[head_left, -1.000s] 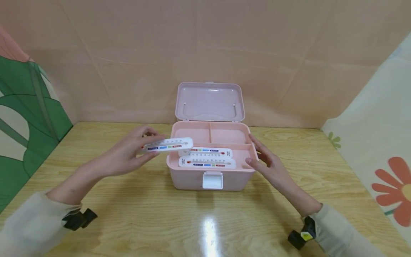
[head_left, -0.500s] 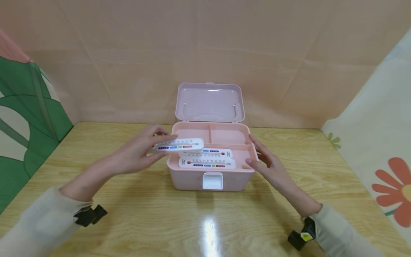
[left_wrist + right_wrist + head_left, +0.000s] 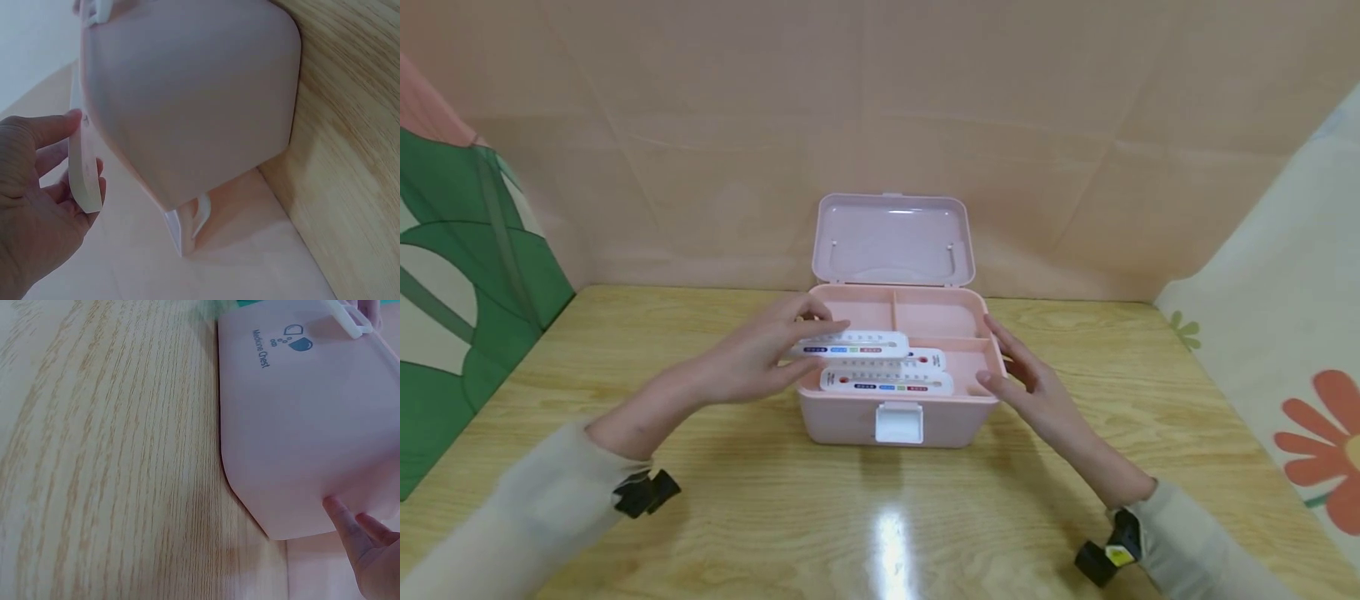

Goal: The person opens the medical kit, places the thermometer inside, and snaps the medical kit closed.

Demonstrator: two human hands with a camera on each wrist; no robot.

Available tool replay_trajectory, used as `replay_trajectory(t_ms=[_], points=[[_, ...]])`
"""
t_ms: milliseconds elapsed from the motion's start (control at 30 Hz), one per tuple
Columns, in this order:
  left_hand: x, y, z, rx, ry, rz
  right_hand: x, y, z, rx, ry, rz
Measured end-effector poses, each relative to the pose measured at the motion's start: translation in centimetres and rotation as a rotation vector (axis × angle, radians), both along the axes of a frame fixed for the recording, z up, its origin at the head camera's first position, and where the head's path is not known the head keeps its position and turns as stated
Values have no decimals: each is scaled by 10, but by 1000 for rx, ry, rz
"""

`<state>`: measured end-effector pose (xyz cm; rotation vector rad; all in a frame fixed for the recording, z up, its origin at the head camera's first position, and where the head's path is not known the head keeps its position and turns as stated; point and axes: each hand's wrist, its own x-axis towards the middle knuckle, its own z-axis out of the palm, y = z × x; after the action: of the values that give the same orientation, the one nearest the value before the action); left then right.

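Observation:
A pink medicine chest stands on the table with its lid raised. In its front compartment lie two white thermometers, one nearer the front and one behind it, partly covered. My left hand pinches a third white thermometer between thumb and fingers, over the left part of the compartment. The left wrist view shows this held thermometer edge-on beside the chest's rim. My right hand rests against the chest's right side, fingers fairly straight; in the right wrist view a fingertip touches the wall.
Two rear compartments lie behind a divider. A white latch hangs at the chest's front. The wooden table meets a peach cloth behind, with patterned cloths at both sides.
My left hand has carried the held thermometer rightward, from the chest's left edge to over the front compartment. My right hand stays at the chest's right side.

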<state>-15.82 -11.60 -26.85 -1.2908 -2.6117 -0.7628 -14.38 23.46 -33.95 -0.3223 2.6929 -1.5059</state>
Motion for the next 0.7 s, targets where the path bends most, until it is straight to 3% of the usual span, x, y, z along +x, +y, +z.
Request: replay_trajectory(t_ms=[333, 700], points=[[-5, 16, -9, 49, -29, -36, 2, 1, -2, -4, 17, 4], [-6, 30, -11, 21, -48, -49, 2, 1, -2, -17, 27, 9]])
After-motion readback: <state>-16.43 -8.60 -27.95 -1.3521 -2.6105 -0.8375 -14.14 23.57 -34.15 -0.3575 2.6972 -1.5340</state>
